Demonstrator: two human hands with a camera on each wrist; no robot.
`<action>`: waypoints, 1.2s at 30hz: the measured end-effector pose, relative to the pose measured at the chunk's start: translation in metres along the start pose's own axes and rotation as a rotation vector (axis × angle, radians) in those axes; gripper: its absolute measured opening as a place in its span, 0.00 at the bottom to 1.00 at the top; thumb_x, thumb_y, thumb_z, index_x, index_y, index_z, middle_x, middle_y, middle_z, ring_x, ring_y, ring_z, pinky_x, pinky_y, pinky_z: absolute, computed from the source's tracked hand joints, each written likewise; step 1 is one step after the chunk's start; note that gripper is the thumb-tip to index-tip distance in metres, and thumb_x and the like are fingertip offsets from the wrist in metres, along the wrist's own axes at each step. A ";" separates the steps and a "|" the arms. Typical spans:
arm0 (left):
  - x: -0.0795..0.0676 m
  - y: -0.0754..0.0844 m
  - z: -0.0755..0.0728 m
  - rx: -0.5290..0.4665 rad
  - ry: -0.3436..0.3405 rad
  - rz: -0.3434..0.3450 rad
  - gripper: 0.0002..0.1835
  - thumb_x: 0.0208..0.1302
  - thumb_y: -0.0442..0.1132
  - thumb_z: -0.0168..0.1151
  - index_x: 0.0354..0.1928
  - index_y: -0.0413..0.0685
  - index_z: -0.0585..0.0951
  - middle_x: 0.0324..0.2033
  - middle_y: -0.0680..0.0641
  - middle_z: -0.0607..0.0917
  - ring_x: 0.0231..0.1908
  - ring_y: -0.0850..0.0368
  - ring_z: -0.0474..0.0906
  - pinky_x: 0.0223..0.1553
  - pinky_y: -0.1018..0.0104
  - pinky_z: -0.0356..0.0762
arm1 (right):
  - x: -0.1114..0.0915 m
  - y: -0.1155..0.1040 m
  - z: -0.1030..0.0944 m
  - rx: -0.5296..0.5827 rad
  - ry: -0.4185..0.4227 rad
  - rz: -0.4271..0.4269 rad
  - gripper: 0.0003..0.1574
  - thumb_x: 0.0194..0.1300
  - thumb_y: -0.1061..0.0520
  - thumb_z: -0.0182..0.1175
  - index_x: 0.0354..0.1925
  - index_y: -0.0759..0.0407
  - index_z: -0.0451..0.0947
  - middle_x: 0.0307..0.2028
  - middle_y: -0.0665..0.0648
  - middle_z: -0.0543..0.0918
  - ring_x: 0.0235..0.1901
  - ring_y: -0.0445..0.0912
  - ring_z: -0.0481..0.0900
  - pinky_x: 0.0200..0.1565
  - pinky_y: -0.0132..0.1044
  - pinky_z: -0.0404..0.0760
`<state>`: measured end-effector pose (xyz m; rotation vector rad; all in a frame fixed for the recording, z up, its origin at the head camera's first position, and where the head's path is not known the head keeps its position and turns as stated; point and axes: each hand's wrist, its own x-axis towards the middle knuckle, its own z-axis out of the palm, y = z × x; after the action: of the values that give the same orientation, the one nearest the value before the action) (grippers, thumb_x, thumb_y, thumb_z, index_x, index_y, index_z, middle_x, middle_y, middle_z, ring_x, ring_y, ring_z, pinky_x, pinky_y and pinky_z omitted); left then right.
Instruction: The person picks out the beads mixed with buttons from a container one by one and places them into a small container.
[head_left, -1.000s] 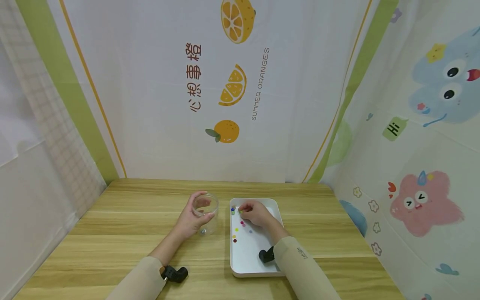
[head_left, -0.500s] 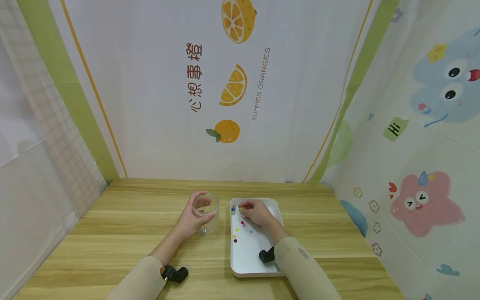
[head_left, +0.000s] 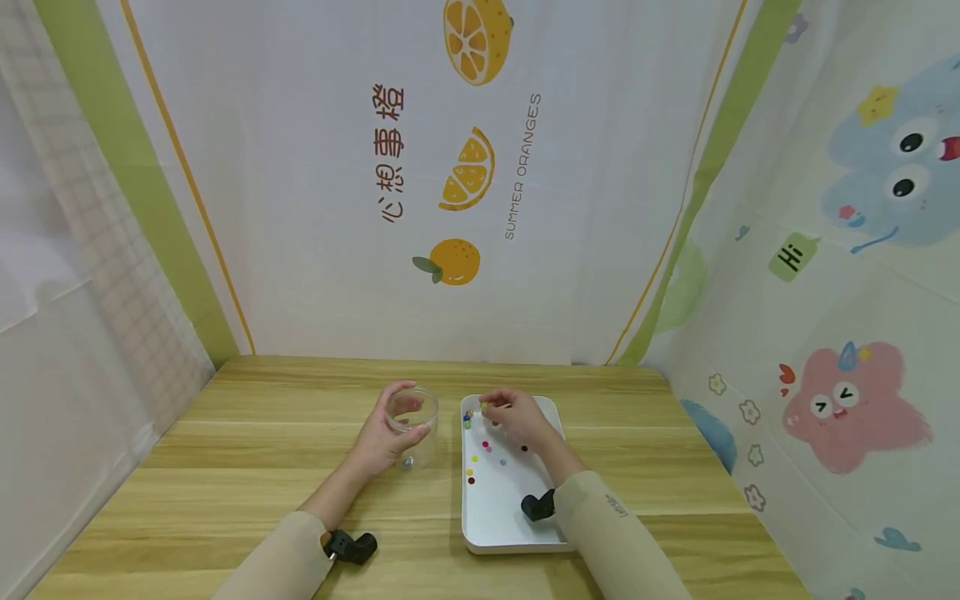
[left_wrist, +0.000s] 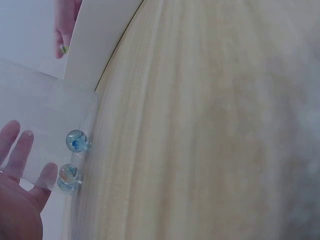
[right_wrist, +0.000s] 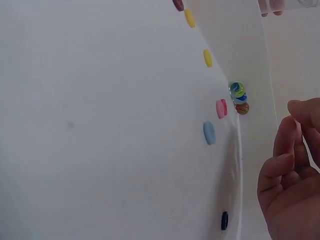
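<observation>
My left hand grips a clear plastic jar that stands upright on the table, left of a white tray. Glass marbles with blue swirls lie at the jar's bottom in the left wrist view. Over the far part of the tray, my right hand pinches a yellow-green marble between thumb and fingertip. In the right wrist view its fingertips hide that marble. Several more marbles cluster against the tray's left wall, one green and blue, one brown.
Flat buttons lie on the tray floor: yellow ones, a pink pair, a light blue one, a black one and a dark red one. Printed curtains hang behind the wooden table.
My right hand has risen slightly from the tray floor with the yellow-green marble between its fingers. A black button beneath it now shows. The left hand and jar stay put.
</observation>
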<state>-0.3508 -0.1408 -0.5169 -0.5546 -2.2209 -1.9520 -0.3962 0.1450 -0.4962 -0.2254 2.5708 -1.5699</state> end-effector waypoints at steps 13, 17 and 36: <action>0.000 0.000 -0.001 0.012 -0.006 0.013 0.42 0.66 0.29 0.75 0.77 0.48 0.64 0.65 0.23 0.78 0.68 0.33 0.77 0.72 0.30 0.68 | -0.001 -0.011 -0.010 0.106 -0.002 -0.070 0.18 0.75 0.55 0.70 0.59 0.57 0.87 0.43 0.53 0.85 0.39 0.47 0.82 0.38 0.35 0.77; -0.001 0.001 -0.001 0.018 -0.001 0.007 0.43 0.66 0.29 0.75 0.78 0.45 0.63 0.65 0.23 0.79 0.67 0.39 0.78 0.71 0.34 0.70 | -0.004 -0.016 -0.011 0.125 -0.006 -0.090 0.16 0.75 0.55 0.70 0.58 0.55 0.87 0.42 0.52 0.85 0.38 0.48 0.82 0.37 0.34 0.77; 0.000 0.000 -0.001 0.003 -0.007 -0.002 0.44 0.66 0.28 0.75 0.79 0.42 0.62 0.66 0.23 0.78 0.68 0.34 0.76 0.72 0.31 0.68 | -0.014 -0.033 -0.012 0.195 -0.018 -0.142 0.16 0.75 0.56 0.69 0.57 0.58 0.86 0.40 0.50 0.84 0.35 0.46 0.80 0.35 0.34 0.76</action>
<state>-0.3507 -0.1421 -0.5170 -0.5601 -2.2286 -1.9504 -0.3827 0.1437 -0.4609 -0.4072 2.4138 -1.8442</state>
